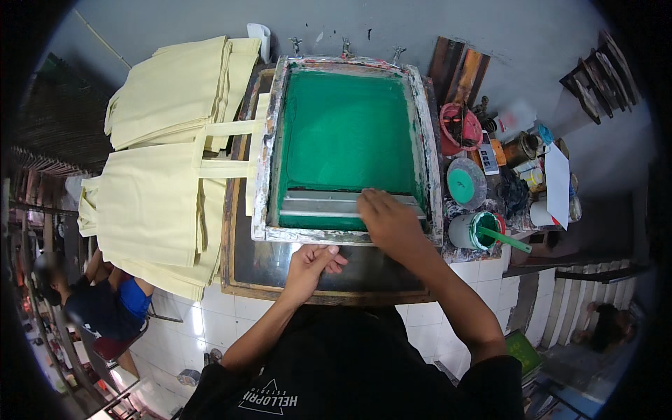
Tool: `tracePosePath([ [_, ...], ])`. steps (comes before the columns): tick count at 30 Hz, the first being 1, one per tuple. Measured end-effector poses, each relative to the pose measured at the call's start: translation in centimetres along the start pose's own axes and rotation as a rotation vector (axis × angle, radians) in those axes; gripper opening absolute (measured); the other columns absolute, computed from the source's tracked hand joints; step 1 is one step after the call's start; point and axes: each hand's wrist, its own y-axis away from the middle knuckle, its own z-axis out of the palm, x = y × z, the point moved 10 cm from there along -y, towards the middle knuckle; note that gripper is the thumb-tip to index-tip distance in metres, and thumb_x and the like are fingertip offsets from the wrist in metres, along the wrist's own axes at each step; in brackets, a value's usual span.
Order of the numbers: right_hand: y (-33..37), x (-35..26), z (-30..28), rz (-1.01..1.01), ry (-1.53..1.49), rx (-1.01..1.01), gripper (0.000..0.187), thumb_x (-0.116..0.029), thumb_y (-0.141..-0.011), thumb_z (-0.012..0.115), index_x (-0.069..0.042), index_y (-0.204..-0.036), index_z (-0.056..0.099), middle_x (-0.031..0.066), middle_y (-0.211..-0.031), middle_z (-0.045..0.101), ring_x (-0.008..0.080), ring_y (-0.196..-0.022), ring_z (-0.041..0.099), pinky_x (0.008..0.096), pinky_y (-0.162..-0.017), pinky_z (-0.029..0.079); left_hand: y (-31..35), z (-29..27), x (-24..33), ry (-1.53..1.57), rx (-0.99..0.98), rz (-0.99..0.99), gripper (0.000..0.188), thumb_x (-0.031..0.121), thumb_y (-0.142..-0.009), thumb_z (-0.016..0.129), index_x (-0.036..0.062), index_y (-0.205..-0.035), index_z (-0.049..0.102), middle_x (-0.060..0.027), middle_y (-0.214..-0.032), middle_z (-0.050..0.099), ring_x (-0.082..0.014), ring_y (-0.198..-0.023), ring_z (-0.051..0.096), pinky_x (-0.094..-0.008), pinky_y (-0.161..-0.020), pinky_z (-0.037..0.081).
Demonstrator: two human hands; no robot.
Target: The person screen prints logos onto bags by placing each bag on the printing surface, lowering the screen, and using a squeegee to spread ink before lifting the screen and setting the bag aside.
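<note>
A screen printing frame [435, 168] with a paint-stained border lies on the dark table in front of me. Green ink [346, 126] covers its mesh. Across the near end of the mesh rests a grey metal squeegee [318, 204]. My right hand [392, 218] is closed over the squeegee, right of its middle, with the fingertips on its far side. Just below the frame's near edge, my left hand [313, 269] has its fingers curled in and the thumb laid along them; nothing shows in it. A pale yellow tote bag's handles [227, 169] stick out left of the frame.
Stacks of pale yellow tote bags [150, 203] stand at the left. On the right are a green ink bowl [462, 185], an ink tub [470, 232] with a green spatula [505, 239], a red bucket [460, 127] and a phone [488, 155]. A person [98, 308] sits at the lower left.
</note>
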Motion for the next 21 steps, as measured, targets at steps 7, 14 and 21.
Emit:
tracePosePath([
  [7, -3.8, 2.1, -1.2, 0.19, -0.29, -0.277, 0.017, -0.021, -0.097, 0.062, -0.005, -0.094, 0.062, 0.0156, -0.078, 0.068, 0.0362, -0.077, 0.069, 0.0473, -0.065, 0.054, 0.2, -1.0, -0.3, -0.005, 0.006, -0.093, 0.032, 0.026, -0.103, 0.064, -0.0039, -0.092, 0.068, -0.0123, -0.081, 0.071, -0.0149, -0.064, 0.066, -0.0287, -0.065, 0.053],
  [14, -0.1, -1.5, -0.4, 0.13, -0.24, -0.286, 0.014, -0.021, -0.095, 0.063, -0.007, -0.096, 0.061, 0.0126, -0.087, 0.069, 0.0299, -0.081, 0.071, 0.044, -0.064, 0.056, 0.1, -0.5, -0.8, 0.027, -0.001, -0.076, 0.031, 0.024, -0.102, 0.064, -0.0046, -0.09, 0.067, -0.0112, -0.07, 0.068, -0.015, -0.06, 0.064, -0.0287, -0.063, 0.051],
  [21, -4.5, 4.7, 4.2, 0.033, -0.039, -0.183, 0.017, -0.023, -0.093, 0.068, -0.008, -0.098, 0.062, 0.0131, -0.085, 0.072, 0.0293, -0.077, 0.071, 0.0414, -0.062, 0.055, 0.4, -0.7, -0.6, 0.025, 0.009, -0.092, 0.026, 0.02, -0.101, 0.064, -0.0051, -0.095, 0.067, -0.0127, -0.072, 0.069, -0.0159, -0.06, 0.066, -0.0304, -0.063, 0.053],
])
